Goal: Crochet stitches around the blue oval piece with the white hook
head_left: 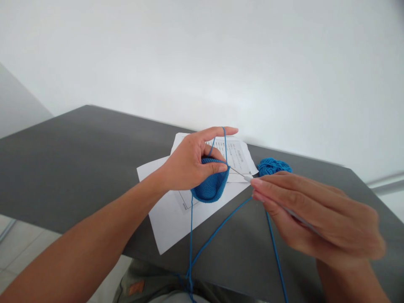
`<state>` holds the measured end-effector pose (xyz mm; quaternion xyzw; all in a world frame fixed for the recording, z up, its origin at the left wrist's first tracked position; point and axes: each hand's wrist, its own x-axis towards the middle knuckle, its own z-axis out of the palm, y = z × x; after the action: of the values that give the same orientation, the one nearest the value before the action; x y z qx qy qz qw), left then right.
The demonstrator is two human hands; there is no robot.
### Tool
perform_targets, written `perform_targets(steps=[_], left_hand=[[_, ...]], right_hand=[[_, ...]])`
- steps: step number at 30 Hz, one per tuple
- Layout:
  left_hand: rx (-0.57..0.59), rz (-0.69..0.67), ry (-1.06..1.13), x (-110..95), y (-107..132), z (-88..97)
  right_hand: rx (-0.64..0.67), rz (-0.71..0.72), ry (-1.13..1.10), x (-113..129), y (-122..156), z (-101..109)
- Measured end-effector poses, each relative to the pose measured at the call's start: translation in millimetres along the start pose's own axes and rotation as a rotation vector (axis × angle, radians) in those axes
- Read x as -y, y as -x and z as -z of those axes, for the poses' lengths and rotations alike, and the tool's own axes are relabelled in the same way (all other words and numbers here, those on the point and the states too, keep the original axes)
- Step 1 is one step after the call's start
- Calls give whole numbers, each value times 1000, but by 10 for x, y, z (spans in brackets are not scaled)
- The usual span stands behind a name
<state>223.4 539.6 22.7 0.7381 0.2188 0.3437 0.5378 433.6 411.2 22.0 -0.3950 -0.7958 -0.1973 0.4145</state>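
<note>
A cup-shaped piece of blue crochet work (210,188) is pinched at its rim between the thumb and fingers of my left hand (189,162). Blue yarn (225,145) loops over the outstretched index finger of that hand and runs down to the rim. My right hand (318,214) grips a crochet hook (248,179) by its pale handle, much like a pen. The hook's thin metal shaft points left and meets the rim beside my left thumb; its very tip is too small to make out.
Printed sheets of paper (167,223) lie under the work on the dark grey table (78,168). A ball of blue yarn (274,166) sits behind my right hand. Loose yarn strands (217,229) cross the table to my lap. A white wall (202,63) stands behind the table.
</note>
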Motion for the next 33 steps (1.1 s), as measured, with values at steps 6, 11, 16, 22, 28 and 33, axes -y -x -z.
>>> perform_targets(steps=[6,11,16,22,28,33], left_hand=[[48,-11,2,-9,8,13],[103,3,66,-23,14,37],[82,-22,87,-7,16,27],[84,-14,115,-1,14,26],[161,22,82,-7,-17,82],[300,55,52,19,-42,109]], right_hand=[[12,65,38,23,-9,52],[-1,-161,-39,62,22,106],[-71,-289,-189,83,-10,85],[-127,-436,-479,-11,10,-29],[-97,-435,-620,-122,32,-48],[43,-383,-540,-125,-21,93]])
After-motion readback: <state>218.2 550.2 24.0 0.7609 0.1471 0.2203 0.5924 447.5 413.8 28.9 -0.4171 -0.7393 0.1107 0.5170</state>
